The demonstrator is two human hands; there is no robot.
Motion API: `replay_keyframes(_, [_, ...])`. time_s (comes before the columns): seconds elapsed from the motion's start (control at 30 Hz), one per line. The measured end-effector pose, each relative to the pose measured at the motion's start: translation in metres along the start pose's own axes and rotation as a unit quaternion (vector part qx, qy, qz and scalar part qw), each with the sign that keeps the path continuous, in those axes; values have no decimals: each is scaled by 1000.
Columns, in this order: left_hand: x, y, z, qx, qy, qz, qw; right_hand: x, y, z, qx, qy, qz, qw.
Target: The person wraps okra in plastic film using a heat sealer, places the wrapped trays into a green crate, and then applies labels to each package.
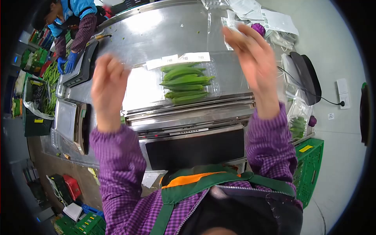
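Several green okra pods (186, 82) lie side by side in a clear plastic tray (213, 78), on the steel wrapping machine in front of me. A strip of white printed labels (178, 59) lies along the tray's far edge. My left hand (109, 84) is raised left of the tray, fingers bent and smeared by motion; whether it holds anything cannot be made out. On the other side, my right hand (254, 58) is lifted with its fingers stretched forward and apart from the thumb, also blurred. Neither hand touches the okra.
A co-worker in blue gloves (71, 62) handles green pods beside a scale (80, 64) at far left. Another scale (70, 121) stands nearer. Plastic bags (280, 21) and a purple vegetable (258, 28) lie at back right. A green crate (311, 170) sits at lower right.
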State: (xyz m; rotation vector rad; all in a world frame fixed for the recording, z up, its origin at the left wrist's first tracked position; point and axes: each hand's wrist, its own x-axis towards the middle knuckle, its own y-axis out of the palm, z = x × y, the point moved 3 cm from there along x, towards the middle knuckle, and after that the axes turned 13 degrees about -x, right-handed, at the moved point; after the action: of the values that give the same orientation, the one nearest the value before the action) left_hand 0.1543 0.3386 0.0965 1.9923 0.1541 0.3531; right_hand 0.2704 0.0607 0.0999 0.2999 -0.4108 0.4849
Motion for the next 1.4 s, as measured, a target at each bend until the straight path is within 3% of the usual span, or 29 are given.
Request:
replay_keyframes(0.03, [27, -16, 13, 223, 72, -7, 972, 20, -2, -20, -114, 1, 15, 993])
replay_keyframes(0.07, [52, -45, 29, 434, 141, -13, 890, 33, -7, -46, -226, 0, 30, 974])
replay_keyframes(0.1, [70, -94, 38, 616, 106, -6, 780, 39, -12, -79, -330, 43, 57, 941])
replay_keyframes(0.13, [77, -134, 55, 777, 134, 108, 606, 37, -18, -117, -429, 87, 85, 895])
replay_keyframes(0.17, [68, -129, 77, 799, 14, 78, 596, 25, -29, -154, -538, 112, 124, 826])
replay_keyframes(0.2, [60, -129, 86, 778, 155, 129, 595, 19, -32, -165, -592, 49, 168, 787])
replay_keyframes(0.23, [53, -116, 85, 764, 111, 115, 625, 14, -29, -153, -593, 49, 165, 787])
replay_keyframes(0.3, [43, -116, 74, 744, -41, 1, 667, -4, -21, -121, -510, 174, 87, 838])
replay_keyframes(0.33, [34, -124, 69, 607, -131, -59, 782, -12, -27, -125, -453, 216, 107, 858])
replay_keyframes(0.37, [28, -130, 69, 444, -208, -116, 864, -18, -32, -122, -453, 220, 106, 857])
replay_keyframes(0.43, [5, -101, 74, 462, -253, -100, 844, -41, -34, -120, -265, 424, 147, 853])
replay_keyframes(0.57, [-32, -108, 71, 378, -297, -131, 867, -68, -32, -105, -168, 408, 179, 879])
replay_keyframes(0.6, [-49, -101, 68, 351, -329, -140, 865, -81, -31, -96, -118, 448, 157, 872])
replay_keyframes(0.63, [-68, -86, 68, 381, -321, -121, 858, -92, -25, -73, -134, 501, 189, 834])
replay_keyframes(0.7, [-112, -74, 69, 314, -361, -143, 866, -127, -19, -47, -128, 478, 225, 840])
replay_keyframes(0.73, [-139, -80, 70, 267, -403, -177, 858, -139, -17, -30, -123, 555, 255, 782])
replay_keyframes(0.77, [-160, -80, 72, 251, -431, -172, 850, -166, -19, -30, -75, 562, 237, 789])
replay_keyframes(0.9, [-213, -97, 90, 255, -499, -228, 796, -225, -19, -34, -91, 591, 257, 759])
replay_keyframes(1.03, [-222, -107, 102, 254, -456, -224, 823, -247, -22, -56, -89, 597, 250, 757])
replay_keyframes(1.1, [-247, -107, 99, 375, -447, -256, 771, -266, -21, -49, -119, 619, 245, 736])
replay_keyframes(1.13, [-260, -110, 98, 412, -409, -258, 773, -275, -19, -50, -118, 621, 243, 736])
replay_keyframes(1.2, [-276, -116, 100, 463, -316, -264, 785, -282, -24, -47, -425, 444, 191, 765])
replay_keyframes(1.23, [-278, -113, 103, 471, -282, -273, 790, -287, -19, -48, -424, 447, 192, 764])
replay_keyframes(1.27, [-280, -113, 107, 471, -285, -275, 789, -287, -16, -45, -462, 404, 94, 784])
replay_keyframes(1.3, [-280, -115, 109, 404, -234, -326, 822, -289, -16, -40, -495, 357, -6, 792])
replay_keyframes(1.33, [-281, -115, 111, 333, -180, -374, 847, -292, -19, -38, -487, 321, -45, 811])
replay_keyframes(1.4, [-284, -112, 98, 366, -144, -420, 818, -293, -34, -31, -491, 277, -98, 820])
